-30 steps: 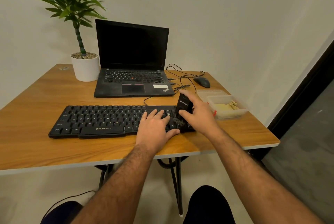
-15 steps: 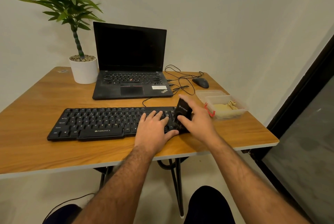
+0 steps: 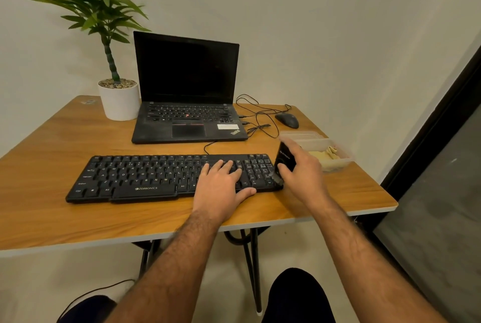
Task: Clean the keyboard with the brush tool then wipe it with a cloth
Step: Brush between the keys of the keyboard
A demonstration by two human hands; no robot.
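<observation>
Head view: our left hand (image 3: 221, 184) presses flat, steadying the keyboard (image 3: 145, 179); right hand (image 3: 303, 174) grips the brush (image 3: 285, 161), bristles at its right edge.

Right hand (image 3: 303, 175) slid brush tool (image 3: 284, 163) rightward to keyboard (image 3: 145, 176) right edge.

A wooden table (image 3: 52, 166) with thin black metal legs (image 3: 251, 265) stands against a plain off-white wall (image 3: 312, 36). The floor (image 3: 52, 283) below is pale. A dark-framed glass door (image 3: 442, 192) fills the right side.
</observation>
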